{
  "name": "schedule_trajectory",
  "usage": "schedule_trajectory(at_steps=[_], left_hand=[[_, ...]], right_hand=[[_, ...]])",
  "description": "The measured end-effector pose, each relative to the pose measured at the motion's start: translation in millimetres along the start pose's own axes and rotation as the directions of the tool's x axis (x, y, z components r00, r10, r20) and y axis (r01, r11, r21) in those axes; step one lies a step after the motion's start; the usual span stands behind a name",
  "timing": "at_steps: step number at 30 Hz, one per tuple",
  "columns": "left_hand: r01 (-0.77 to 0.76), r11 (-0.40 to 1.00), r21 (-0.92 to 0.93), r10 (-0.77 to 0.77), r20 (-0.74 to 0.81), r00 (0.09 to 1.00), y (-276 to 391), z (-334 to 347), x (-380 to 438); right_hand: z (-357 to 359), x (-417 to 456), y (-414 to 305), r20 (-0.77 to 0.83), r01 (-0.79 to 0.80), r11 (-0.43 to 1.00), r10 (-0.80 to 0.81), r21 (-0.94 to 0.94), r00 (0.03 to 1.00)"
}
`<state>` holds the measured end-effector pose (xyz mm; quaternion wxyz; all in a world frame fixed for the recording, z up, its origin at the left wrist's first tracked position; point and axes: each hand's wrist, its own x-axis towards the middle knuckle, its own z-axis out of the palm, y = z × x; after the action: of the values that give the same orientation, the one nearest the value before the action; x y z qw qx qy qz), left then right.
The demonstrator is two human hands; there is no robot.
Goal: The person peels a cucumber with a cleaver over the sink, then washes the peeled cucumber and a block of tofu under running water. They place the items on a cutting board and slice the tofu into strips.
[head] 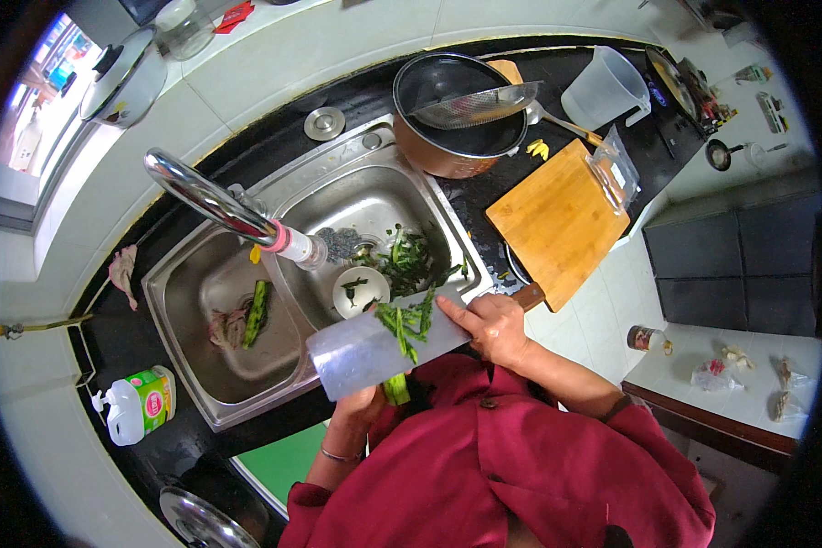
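My right hand [499, 329] grips a wide cleaver [349, 349] near its wooden handle, index finger along the blade. Green peel strips [407, 325] lie on the flat of the blade, above the front rim of the sink. Partly hidden beneath the cleaver, my left hand [362, 404] holds a thick green stalk [396, 389], whose cut end pokes out below the blade. In the right basin [383, 188], green peelings [407, 257] are heaped around the drain beside a white bowl [361, 288] with a few scraps inside. Another green stalk [255, 314] rests in the left basin [209, 274] beside a wet cloth [227, 329].
A chrome faucet [209, 198] arches over the sink. A large pot [445, 147] with a mesh strainer [476, 108] across it stands behind, near a plastic jug [603, 89]. The wooden cutting board [555, 212] overhangs the counter at right. A soap bottle [140, 404] is at left.
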<state>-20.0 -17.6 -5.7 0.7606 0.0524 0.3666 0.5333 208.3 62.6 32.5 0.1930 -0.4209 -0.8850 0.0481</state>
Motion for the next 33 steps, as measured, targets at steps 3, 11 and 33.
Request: schedule_trajectory(at_steps=[3,11,33], left_hand=[[0.032,0.991,0.134,-0.004,-0.2,0.98,5,-1,-9],[-0.061,0.927,0.37,0.153,-0.225,0.962,52,-12,-28],[0.311,0.936,0.164,-0.333,0.129,0.934,34,30,106]], right_hand=[[-1,1,7,0.01,-0.061,0.995,0.062,-0.076,0.998],[2,-1,37,0.154,-0.025,0.988,0.049,-0.15,0.987],[14,46,28,0.277,0.25,0.958,-0.205,-0.138,0.939]])
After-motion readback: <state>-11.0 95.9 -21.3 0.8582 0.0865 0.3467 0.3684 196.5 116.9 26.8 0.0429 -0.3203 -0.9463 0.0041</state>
